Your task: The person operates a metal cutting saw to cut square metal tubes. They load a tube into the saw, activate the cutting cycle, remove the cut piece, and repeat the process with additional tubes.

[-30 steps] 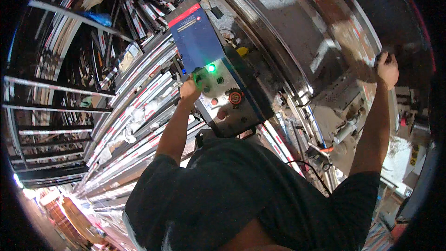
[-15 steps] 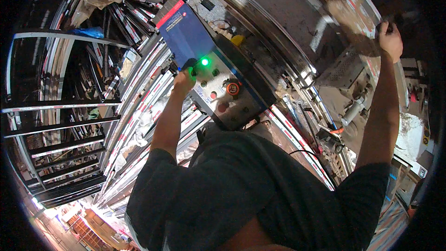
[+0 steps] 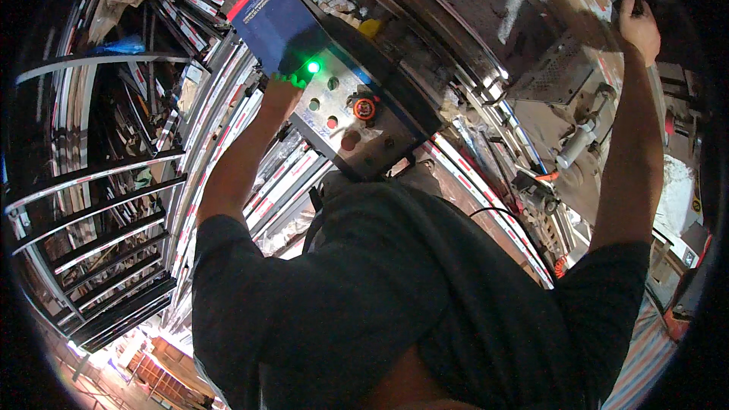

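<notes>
A control box with a metal panel [image 3: 345, 118] and a blue cover [image 3: 277, 26] stands in front of me. Its panel carries a lit green lamp [image 3: 314, 67], an orange-red round button [image 3: 364, 109] and several smaller buttons. My left hand [image 3: 283, 91] is at the panel's left edge beside the lamp, its fingertips in a row and tinted green; nothing shows in its grasp. Far to the right, my right hand [image 3: 640, 30] is closed round a dark knob-like handle [image 3: 635, 6] at the edge of a machine, partly hidden by the fingers.
Long striped metal profiles [image 3: 285, 182] lie at left and below the box. A black slatted rack [image 3: 106, 216] stands at far left. Scrap offcuts [image 3: 186, 19] are piled at upper left. Machine rails [image 3: 456, 53] run diagonally past the box, near a grey cylinder [image 3: 577, 144].
My left hand has shifted from beside a panel button to the panel's left edge. The whole view has moved slightly. My right hand keeps its hold on the handle.
</notes>
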Available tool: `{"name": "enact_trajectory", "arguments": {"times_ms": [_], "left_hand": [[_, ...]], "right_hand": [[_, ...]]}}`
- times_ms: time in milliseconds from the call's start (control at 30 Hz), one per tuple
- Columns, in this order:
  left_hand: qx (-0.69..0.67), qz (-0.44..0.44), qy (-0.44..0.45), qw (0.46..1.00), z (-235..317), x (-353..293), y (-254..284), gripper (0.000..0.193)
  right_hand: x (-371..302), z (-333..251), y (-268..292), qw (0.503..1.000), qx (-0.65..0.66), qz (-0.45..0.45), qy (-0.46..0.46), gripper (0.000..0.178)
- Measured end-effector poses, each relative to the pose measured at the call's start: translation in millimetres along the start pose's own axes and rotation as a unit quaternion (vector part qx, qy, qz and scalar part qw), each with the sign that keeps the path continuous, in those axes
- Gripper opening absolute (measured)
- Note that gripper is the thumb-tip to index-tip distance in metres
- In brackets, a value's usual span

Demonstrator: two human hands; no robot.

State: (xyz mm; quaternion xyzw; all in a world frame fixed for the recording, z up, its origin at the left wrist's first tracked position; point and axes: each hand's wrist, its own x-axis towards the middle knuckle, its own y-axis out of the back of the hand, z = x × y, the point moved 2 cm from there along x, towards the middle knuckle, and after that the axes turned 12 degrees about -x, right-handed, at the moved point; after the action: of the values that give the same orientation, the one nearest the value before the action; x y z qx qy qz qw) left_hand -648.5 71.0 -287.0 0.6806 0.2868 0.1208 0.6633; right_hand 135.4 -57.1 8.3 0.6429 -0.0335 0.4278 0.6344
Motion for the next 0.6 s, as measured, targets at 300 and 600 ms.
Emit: {"name": "enact_trajectory", "arguments": {"times_ms": [300, 600], "left_hand": [[0.025, 0.036, 0.029, 0.999, 0.8, 2.6, -27.1, 0.018], [-0.255, 0.17, 0.108, 0.946, -9.7, 29.5, -30.5, 0.024]], "right_hand": [[-19.5, -16.7, 28.3, 0.994, 0.061, 0.078, 0.043, 0.056], [-23.9, 8.1, 51.9, 0.995, 0.098, -0.011, -0.002, 0.049]]}}
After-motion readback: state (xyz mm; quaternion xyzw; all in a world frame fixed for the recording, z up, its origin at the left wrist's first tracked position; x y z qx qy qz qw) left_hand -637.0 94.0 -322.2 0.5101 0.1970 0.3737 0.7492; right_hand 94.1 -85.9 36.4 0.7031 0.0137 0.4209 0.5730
